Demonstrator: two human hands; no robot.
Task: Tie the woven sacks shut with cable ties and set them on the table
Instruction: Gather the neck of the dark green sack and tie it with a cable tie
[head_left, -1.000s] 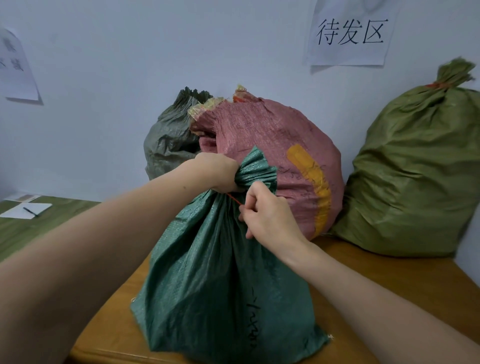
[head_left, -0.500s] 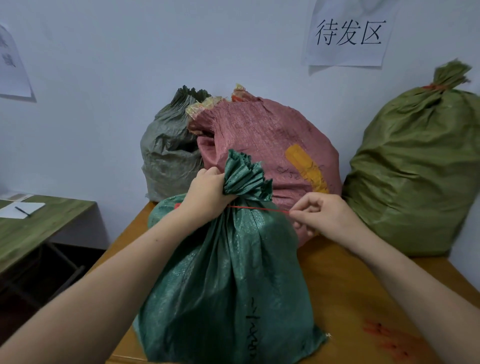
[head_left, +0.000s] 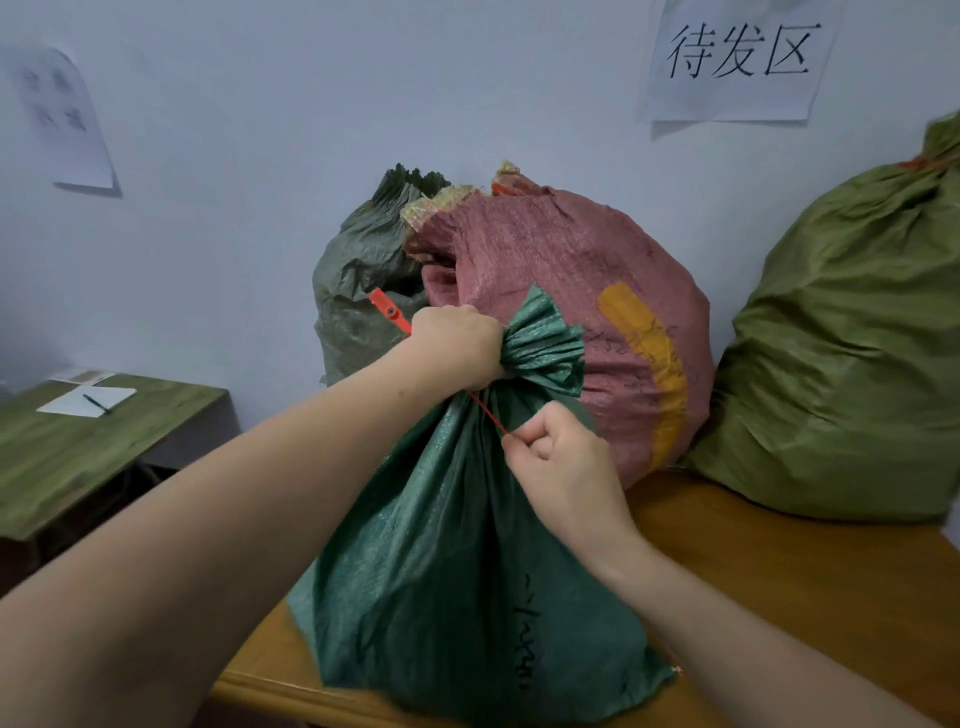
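A dark green woven sack (head_left: 457, 571) stands on the brown wooden table (head_left: 810, 582), near its front left corner. My left hand (head_left: 460, 345) grips the sack's gathered neck just below the fanned-out top. A thin red cable tie (head_left: 488, 413) runs around the neck; its flat head end (head_left: 387, 312) sticks out to the left past my left hand. My right hand (head_left: 561, 452) pinches the tie's thin tail below and to the right of the neck, holding it taut.
Behind stand a pink sack (head_left: 571, 312) with a yellow stripe, a grey-green sack (head_left: 363, 291) and, at right, an olive sack (head_left: 852, 364) tied in red. A green side table (head_left: 78, 457) at left holds paper and a pen. Paper signs hang on the wall.
My right hand has swung the tie's tail from out at the right down to the front of the sack. The tie's head end now shows left of my left hand.
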